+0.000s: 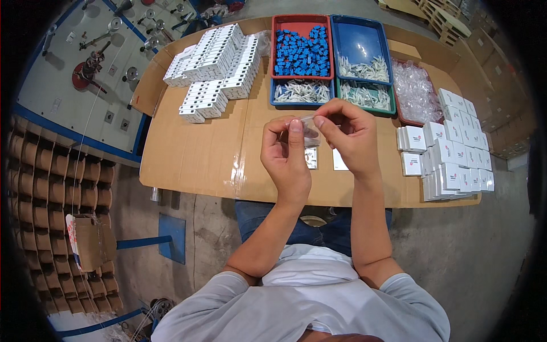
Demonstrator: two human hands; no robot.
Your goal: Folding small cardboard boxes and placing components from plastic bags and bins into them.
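Above the front middle of the cardboard-covered table, my left hand (286, 153) and my right hand (352, 135) are close together, both closed in a pinch. Between them they hold a small clear plastic bag (310, 137) by its upper edge. The bag hangs loose below the fingertips; whether anything is in it I cannot tell. Under the hands lie a white piece with dark marks (311, 158) and, to its right, a flat white box or card (340, 162), both partly hidden by the hands.
Behind the hands stand a red tray (276, 35) of blue parts, blue and green trays of small white pieces, and a red tray of clear bags (416, 91). Stacked white cartons (213, 62) stand back left, small white boxes (456, 142) right. A cardboard rim (149, 108) edges the table.
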